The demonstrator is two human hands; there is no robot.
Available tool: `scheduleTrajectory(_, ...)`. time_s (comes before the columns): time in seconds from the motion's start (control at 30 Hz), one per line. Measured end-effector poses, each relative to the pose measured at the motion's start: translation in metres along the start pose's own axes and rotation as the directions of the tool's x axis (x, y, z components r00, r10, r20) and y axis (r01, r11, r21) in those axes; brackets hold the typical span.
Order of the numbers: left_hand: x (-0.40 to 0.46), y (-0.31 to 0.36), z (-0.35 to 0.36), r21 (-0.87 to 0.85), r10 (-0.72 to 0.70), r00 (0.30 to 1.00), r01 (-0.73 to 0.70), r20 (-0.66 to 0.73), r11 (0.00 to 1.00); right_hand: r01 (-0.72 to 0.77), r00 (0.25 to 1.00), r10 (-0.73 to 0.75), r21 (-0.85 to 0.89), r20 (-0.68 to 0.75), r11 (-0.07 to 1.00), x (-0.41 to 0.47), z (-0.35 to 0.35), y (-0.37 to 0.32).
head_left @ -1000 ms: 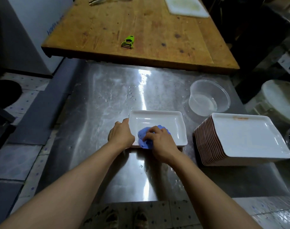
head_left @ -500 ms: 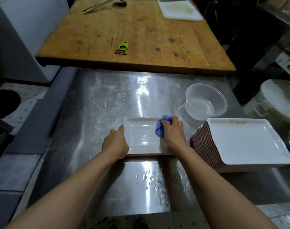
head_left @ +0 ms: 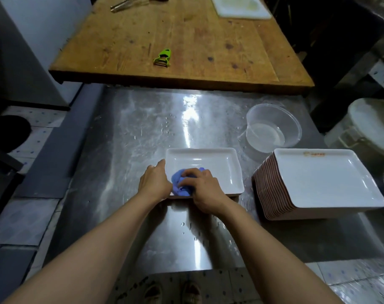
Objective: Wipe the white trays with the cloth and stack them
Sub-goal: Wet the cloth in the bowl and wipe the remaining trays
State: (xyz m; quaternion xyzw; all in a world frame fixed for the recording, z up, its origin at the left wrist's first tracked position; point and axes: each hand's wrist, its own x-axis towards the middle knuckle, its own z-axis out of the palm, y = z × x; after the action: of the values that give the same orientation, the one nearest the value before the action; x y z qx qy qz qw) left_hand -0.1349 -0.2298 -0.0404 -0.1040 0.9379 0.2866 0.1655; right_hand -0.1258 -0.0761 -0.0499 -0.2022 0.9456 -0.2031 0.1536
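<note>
A single white tray (head_left: 217, 165) lies flat on the steel table (head_left: 129, 150) in front of me. My left hand (head_left: 153, 183) grips its near left corner. My right hand (head_left: 203, 189) holds a bunched blue cloth (head_left: 179, 186) and presses it into the tray's near left part. To the right stands a tall stack of white trays (head_left: 318, 181) with brown undersides, slightly fanned.
A clear plastic bowl (head_left: 272, 128) holding water sits behind the trays. Water drops lie on the steel near the front edge. Beyond is a wooden table (head_left: 186, 40) with a green peeler (head_left: 163, 58) and a white board (head_left: 241, 6). A white bucket (head_left: 370, 126) stands at far right.
My right hand has swept the blue cloth from the tray's far right side back to its near left part. My left hand kept hold of the tray's left corner.
</note>
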Motion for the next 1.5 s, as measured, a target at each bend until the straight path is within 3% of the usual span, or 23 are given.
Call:
scheduleTrajectory(0.2, -0.001, 0.005, 0.001, 0.086, -0.003, 1.0, 0.005, -0.028, 0.996, -0.201, 0.979, 0.196, -0.116, -0.056, 0.973, -0.039, -0.027, 0.03)
scheduleTrajectory(0.4, -0.002, 0.007, 0.002, 0.128, -0.021, 0.999, 0.027, -0.049, 0.991, -0.299, 0.953, 0.271, -0.306, -0.131, 0.904, -0.046, -0.034, 0.028)
scheduleTrajectory(0.57, -0.015, 0.018, 0.003, 0.302, -0.039, 0.99, 0.079, -0.136, 0.95, -0.384, 0.914, 0.326, -0.259, -0.242, 0.886, -0.055, -0.05, 0.029)
scheduleTrajectory(0.67, -0.026, 0.024, 0.015, 0.381, 0.207, 0.954, -0.113, -0.215, 0.918, -0.386, 0.879, 0.325, -0.121, -0.348, 0.914, -0.066, -0.062, 0.032)
scheduleTrajectory(0.73, -0.03, 0.031, 0.026, 0.39, 0.376, 0.918, -0.301, -0.131, 0.87, -0.376, 0.855, 0.337, -0.024, -0.394, 0.926, -0.071, -0.07, 0.032)
scheduleTrajectory(0.8, -0.033, 0.038, 0.036, 0.454, 0.446, 0.895, -0.396, -0.004, 0.798, -0.362, 0.846, 0.346, 0.04, -0.405, 0.931, -0.075, -0.076, 0.031)
scheduleTrajectory(0.97, -0.036, 0.044, 0.042, 0.586, 0.473, 0.88, -0.4, 0.032, 0.705, -0.345, 0.836, 0.368, 0.131, -0.408, 0.929, -0.079, -0.077, 0.03)
scheduleTrajectory(1.13, -0.033, 0.04, 0.033, 0.578, 0.545, 0.836, -0.476, 0.063, 0.663, -0.339, 0.822, 0.382, 0.177, -0.422, 0.924, -0.079, -0.077, 0.026)
scheduleTrajectory(1.33, -0.041, 0.04, 0.017, 0.408, 0.652, 0.754, -0.573, -0.075, 0.71, -0.328, 0.738, 0.429, 0.278, -0.522, 0.903, -0.082, -0.1, 0.02)
scheduleTrajectory(1.5, -0.042, 0.05, 0.008, 0.36, 0.629, 0.762, -0.549, -0.154, 0.754, -0.337, 0.675, 0.484, 0.351, -0.557, 0.874, -0.095, -0.12, 0.008)
